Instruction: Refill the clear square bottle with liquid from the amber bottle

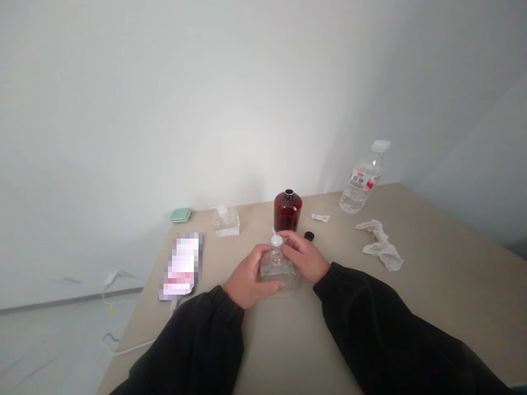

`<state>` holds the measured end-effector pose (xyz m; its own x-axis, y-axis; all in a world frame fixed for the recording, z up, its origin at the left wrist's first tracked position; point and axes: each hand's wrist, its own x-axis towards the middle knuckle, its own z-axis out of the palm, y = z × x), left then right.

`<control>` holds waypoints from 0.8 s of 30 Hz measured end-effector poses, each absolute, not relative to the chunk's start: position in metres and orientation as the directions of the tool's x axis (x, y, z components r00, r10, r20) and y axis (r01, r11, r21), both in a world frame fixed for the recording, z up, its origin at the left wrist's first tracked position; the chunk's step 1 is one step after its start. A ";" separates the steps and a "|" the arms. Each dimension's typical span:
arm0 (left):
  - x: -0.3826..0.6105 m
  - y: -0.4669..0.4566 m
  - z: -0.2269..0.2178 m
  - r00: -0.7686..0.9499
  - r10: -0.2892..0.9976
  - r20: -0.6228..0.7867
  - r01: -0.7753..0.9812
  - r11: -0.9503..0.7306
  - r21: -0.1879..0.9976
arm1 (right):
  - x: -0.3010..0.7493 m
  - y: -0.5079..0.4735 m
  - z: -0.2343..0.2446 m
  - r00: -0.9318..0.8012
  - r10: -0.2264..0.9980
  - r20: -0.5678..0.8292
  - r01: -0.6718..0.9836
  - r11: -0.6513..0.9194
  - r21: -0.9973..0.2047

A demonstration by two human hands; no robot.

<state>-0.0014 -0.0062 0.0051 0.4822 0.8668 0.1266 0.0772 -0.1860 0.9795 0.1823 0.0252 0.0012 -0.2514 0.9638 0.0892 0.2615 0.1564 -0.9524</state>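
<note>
A small clear square glass bottle stands on the beige table in front of me. My left hand is wrapped round its left side. My right hand pinches a small white funnel that sits in the bottle's neck. Just behind stands a dark amber bottle with its mouth uncovered. Its black cap lies on the table beside my right hand.
A second clear glass bottle and a green case sit at the back left. A phone lies at the left. A plastic water bottle, a small paper scrap and crumpled tissue lie to the right.
</note>
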 end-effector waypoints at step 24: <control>-0.002 -0.005 0.000 0.481 0.866 0.137 0.074 -0.196 0.978 | 0.183 0.026 -0.002 -0.250 0.963 0.098 0.269 0.167 -0.949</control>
